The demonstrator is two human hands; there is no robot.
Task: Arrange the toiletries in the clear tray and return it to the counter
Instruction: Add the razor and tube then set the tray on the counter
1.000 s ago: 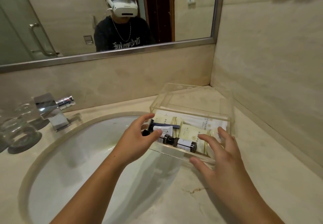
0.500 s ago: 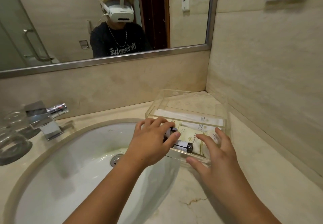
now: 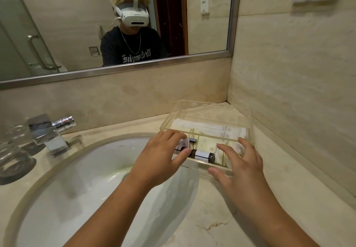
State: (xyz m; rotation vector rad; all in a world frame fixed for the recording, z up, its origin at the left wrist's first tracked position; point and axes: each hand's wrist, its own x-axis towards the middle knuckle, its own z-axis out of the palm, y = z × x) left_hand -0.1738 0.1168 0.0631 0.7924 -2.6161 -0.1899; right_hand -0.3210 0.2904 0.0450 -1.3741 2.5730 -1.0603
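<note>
The clear tray (image 3: pixel 248 123) rests on the beige counter in the corner by the right wall, its near edge at the sink's rim. Inside lie a small dark bottle (image 3: pixel 204 155), cream packets (image 3: pixel 207 143) and a long white packet (image 3: pixel 208 128). My left hand (image 3: pixel 159 158) holds the tray's near left corner, fingers over the rim and thumb on the front wall, hiding another small item there. My right hand (image 3: pixel 242 167) straddles the near right part of the front wall, fingers spread over the rim, thumb low in front.
A white sink basin (image 3: pixel 86 179) takes up the left and centre. A chrome faucet (image 3: pixel 50 133) stands behind it, and upturned glasses (image 3: pixel 13 156) at the far left. The tiled wall (image 3: pixel 298 92) rises close on the right, and a mirror (image 3: pixel 96 25) hangs above the backsplash.
My left hand has closed in from beside the tray onto its near left corner. The right hand stays at the front wall. The view has tilted up slightly.
</note>
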